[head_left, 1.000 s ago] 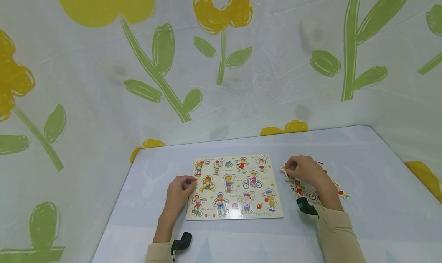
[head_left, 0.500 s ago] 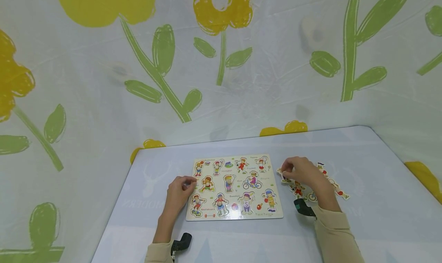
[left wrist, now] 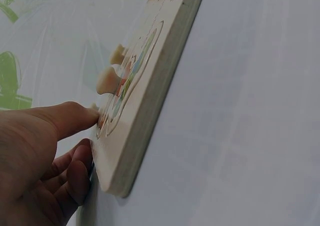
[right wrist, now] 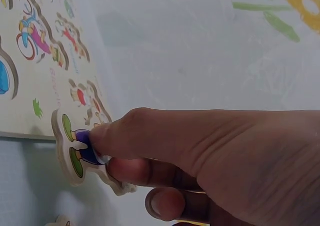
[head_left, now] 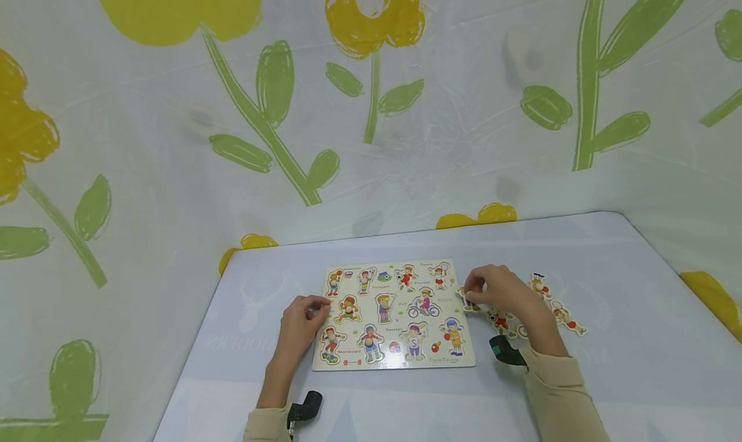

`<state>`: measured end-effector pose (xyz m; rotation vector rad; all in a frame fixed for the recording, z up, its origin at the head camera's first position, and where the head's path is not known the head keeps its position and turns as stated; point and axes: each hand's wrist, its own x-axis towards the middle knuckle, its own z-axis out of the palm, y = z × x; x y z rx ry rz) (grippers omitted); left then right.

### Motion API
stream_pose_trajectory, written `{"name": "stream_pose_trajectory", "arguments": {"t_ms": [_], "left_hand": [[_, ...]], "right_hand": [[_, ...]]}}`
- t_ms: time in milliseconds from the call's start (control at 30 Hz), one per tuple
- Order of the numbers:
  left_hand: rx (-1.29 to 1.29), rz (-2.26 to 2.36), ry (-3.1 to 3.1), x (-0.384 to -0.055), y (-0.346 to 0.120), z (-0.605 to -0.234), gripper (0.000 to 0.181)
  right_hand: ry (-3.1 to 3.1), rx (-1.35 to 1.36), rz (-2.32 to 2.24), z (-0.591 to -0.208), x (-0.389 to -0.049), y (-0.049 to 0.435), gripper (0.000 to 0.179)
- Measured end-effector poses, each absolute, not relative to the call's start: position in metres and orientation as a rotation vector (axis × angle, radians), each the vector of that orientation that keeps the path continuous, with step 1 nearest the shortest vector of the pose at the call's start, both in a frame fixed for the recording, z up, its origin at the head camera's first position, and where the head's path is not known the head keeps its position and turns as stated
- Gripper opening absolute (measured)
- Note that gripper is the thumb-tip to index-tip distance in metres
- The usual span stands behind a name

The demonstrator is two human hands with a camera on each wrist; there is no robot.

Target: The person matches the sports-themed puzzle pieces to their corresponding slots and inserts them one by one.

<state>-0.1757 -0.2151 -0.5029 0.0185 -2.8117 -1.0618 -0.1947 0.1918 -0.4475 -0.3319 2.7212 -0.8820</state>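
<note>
A wooden puzzle board (head_left: 433,332) printed with sports figures lies on the table. My left hand (head_left: 301,323) grips its left edge, a digit on the top face and the other fingers curled beside the rim. Rounded wooden knobs (left wrist: 107,80) stand up from figures near that edge in the left wrist view. At the board's right edge, my right hand (head_left: 504,297) pinches a figure-shaped puzzle piece (right wrist: 82,148) with purple shorts and green shoes, between thumb and fingers. The piece's upper part is hidden behind the fingers.
Several loose puzzle pieces lie right of the board, among them a footballer (head_left: 500,321), a figure in a dark cap (head_left: 540,286) and a racket player (head_left: 567,317). The right forearm partly covers this group. A flower-printed curtain (head_left: 406,171) rises behind the table (head_left: 249,358).
My right hand has moved left with the pinched puzzle piece, from beside the loose pieces to the board's right edge. The left hand and the board have stayed still.
</note>
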Motion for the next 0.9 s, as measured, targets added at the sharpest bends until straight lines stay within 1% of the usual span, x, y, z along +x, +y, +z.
{"name": "stream_pose_trajectory", "arguments": {"t_ms": [300,600,900], "left_hand": [[-0.012,-1.030,-2.766,-0.177,-0.217,-0.508,0.010],[-0.005,-1.036,-2.777,-0.177,-0.217,-0.506,0.011],[0.001,-1.050,-2.782,-0.176,-0.216,-0.505,0.011]], "right_hand": [[2.676,-0.319,-0.873,-0.445,-0.193,0.183,0.005],[2.649,-0.398,-0.886,-0.445,-0.194,0.174,0.003],[2.623,-0.400,-0.864,-0.446,-0.193,0.164,0.006]]}}
